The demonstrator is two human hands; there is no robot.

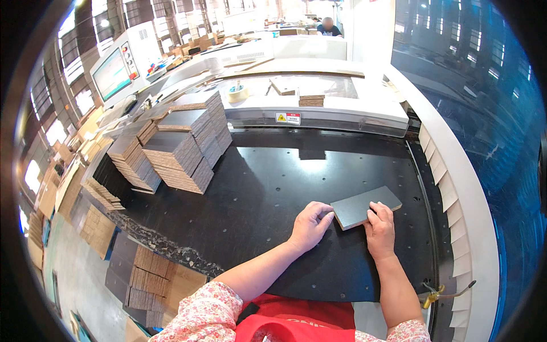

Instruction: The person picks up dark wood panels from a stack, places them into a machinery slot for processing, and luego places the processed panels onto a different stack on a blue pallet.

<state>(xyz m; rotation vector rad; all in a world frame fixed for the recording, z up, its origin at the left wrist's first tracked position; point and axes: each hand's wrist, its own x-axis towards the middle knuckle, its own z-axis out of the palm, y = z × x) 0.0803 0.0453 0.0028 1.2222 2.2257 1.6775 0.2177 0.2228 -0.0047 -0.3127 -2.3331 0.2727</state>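
A small rectangular chipboard piece (pixel 364 207) with a grey face and brown edges is between my hands, over the right part of the black machine table (pixel 273 228). My left hand (pixel 311 226) is closed at its left end, the thumb and curled fingers against the corner. Along the near edge, toward the right, my right hand (pixel 380 229) grips the piece with its fingertips on the top face. The thumb's hold underneath is hidden. Whether the piece rests fully on the table, I cannot tell.
Tall stacks of chipboard pieces (pixel 179 154) stand at the table's left. A white beam (pixel 319 115) with a warning label crosses behind. A yellow air-gun fitting (pixel 432 297) lies near right. More boards (pixel 149 279) are stacked lower left. A screen panel (pixel 114 74) stands far left; a person (pixel 329 27) sits far back.
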